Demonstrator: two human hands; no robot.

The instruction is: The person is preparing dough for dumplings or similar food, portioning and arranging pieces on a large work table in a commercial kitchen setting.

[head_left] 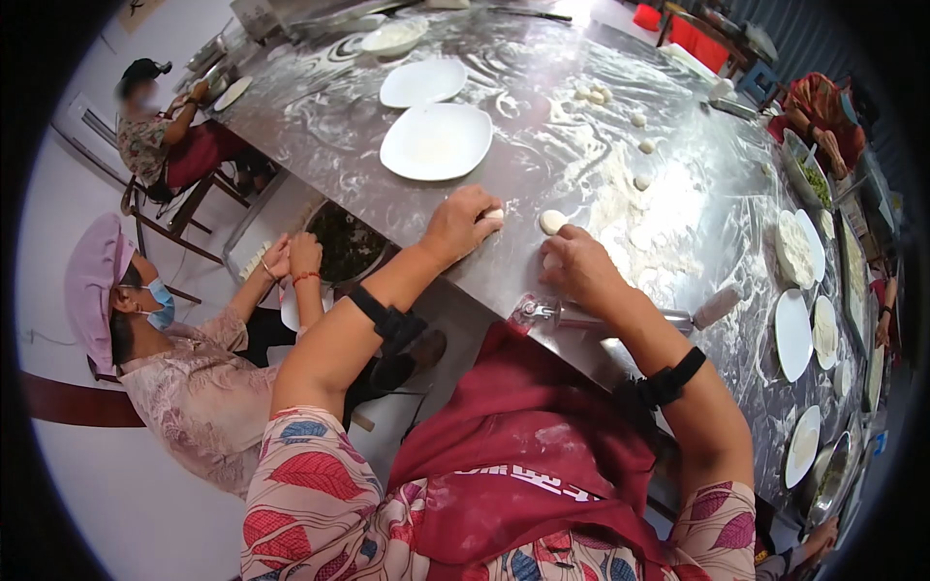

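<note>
My left hand (459,226) is closed, with a small white dough piece (495,214) between thumb and fingers above the steel table's near edge. My right hand (585,269) has curled fingers; something pale shows at its fingertips, but I cannot make it out. Just beyond those fingers a round flat dough piece (553,222) lies on the table. Under my right forearm lies a metal rod with a floury, roller-like end (717,307). At the near edge, left of the rod, is a clear object (534,312).
The floured steel table (542,116) carries two white plates (437,142) ahead and several small dough pieces (642,182). More plates (794,335) and bowls line the right side. A masked co-worker (184,358) sits at left beside a tray of dark green filling (339,242). Other people sit farther off.
</note>
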